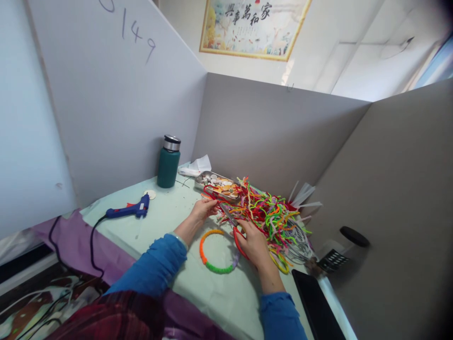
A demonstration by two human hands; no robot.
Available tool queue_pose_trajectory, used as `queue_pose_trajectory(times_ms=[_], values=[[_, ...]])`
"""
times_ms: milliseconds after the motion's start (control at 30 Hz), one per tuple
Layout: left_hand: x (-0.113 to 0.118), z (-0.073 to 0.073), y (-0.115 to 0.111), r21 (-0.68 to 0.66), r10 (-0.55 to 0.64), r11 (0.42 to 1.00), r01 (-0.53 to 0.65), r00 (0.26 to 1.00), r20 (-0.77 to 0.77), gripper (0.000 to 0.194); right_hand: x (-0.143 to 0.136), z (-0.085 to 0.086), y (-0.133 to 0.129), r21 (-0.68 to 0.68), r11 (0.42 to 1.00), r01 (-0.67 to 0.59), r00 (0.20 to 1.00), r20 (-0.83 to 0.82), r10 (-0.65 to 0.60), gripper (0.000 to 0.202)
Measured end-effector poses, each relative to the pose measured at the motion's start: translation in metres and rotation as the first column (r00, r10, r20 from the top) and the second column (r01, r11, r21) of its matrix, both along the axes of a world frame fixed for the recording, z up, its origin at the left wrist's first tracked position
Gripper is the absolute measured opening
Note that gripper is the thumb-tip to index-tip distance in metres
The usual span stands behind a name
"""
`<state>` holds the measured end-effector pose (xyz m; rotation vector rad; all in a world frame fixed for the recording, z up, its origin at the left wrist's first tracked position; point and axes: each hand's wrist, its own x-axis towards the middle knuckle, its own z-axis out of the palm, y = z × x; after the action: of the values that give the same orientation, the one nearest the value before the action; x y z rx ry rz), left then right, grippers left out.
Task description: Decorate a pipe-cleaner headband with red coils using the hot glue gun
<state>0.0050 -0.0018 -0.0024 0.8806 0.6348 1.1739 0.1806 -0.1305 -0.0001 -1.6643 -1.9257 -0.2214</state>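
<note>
My right hand [254, 240] is closed on a pair of red-handled scissors [230, 215], its blades pointing up and left toward my other hand. Fingers pinched, my left hand [203, 210] holds a red pipe cleaner [209, 189] close to the scissor tips. Whether the blades touch it, I cannot tell. Below both hands a ring wrapped in orange, green and purple [220, 270] lies flat on the table. Just beyond my right hand spreads a tangled heap of colourful pipe cleaners [272, 212].
A metal tray [198, 185] of small pieces sits behind the hands. On the left are a blue glue gun [129, 210] with a black cord and a green bottle [168, 165]. A dark flat object [314, 302] lies at the right edge. Grey partitions [276, 127] enclose the table.
</note>
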Motion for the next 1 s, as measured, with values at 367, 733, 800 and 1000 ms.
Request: queue_pose_trajectory(times_ms=[367, 733, 800, 1000], values=[[-0.001, -0.004, 0.003, 0.011, -0.008, 1.0, 0.008, 1.0, -0.022, 0.018, 0.001, 0.001, 0.0, -0.033, 0.999, -0.01, 1.0, 0.012, 0.011, 0.034], [0.0, -0.01, 0.008, 0.008, -0.026, 1.0, 0.026, 0.998, -0.054, 0.018, -0.005, -0.003, 0.003, -0.054, 0.998, 0.022, 1.0, -0.004, -0.023, 0.032], [0.0, -0.01, 0.008, 0.01, -0.023, 1.0, 0.024, 0.998, -0.05, 0.018, -0.006, -0.003, 0.003, -0.053, 0.999, -0.001, 1.0, -0.023, -0.001, 0.031], [0.0, -0.007, 0.006, -0.01, -0.021, 1.0, 0.021, 1.0, -0.016, 0.015, -0.011, -0.002, 0.004, -0.083, 0.996, -0.034, 0.998, -0.053, 0.03, 0.026]])
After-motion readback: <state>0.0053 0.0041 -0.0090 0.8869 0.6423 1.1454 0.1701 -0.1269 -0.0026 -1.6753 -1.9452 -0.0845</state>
